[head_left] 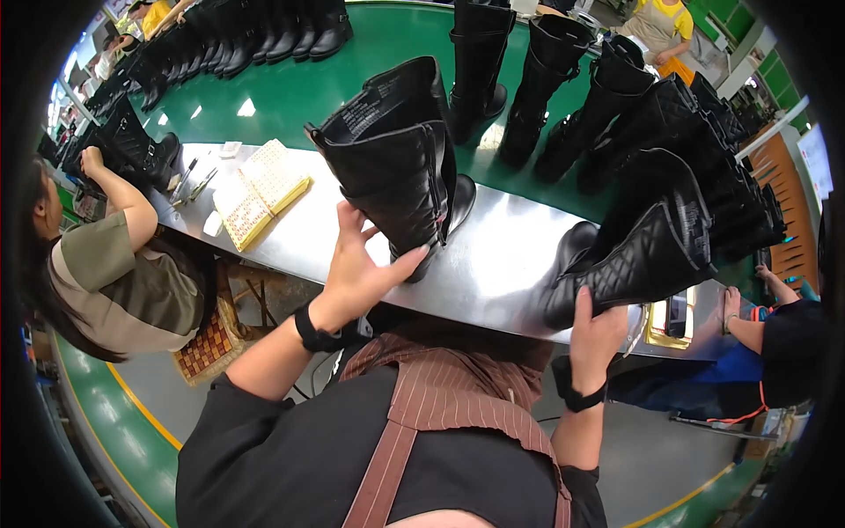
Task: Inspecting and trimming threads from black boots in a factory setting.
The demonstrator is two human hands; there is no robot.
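Observation:
A tall black boot is upright and leaning slightly left over the metal bench, its top open and lining showing. My left hand is around its lower back, thumb at the ankle and fingers at the left side, partly hidden behind the shaft. The other black boot, with a quilted side, tilts strongly to the right. My right hand grips it low at the back, thumb laid on the leather; the other fingers are hidden beneath.
The metal bench runs beside a green table bearing rows of black boots. Left lie a tied yellow-edged card bundle and pen-like tools. A phone rests on papers at right. Co-workers sit on both sides.

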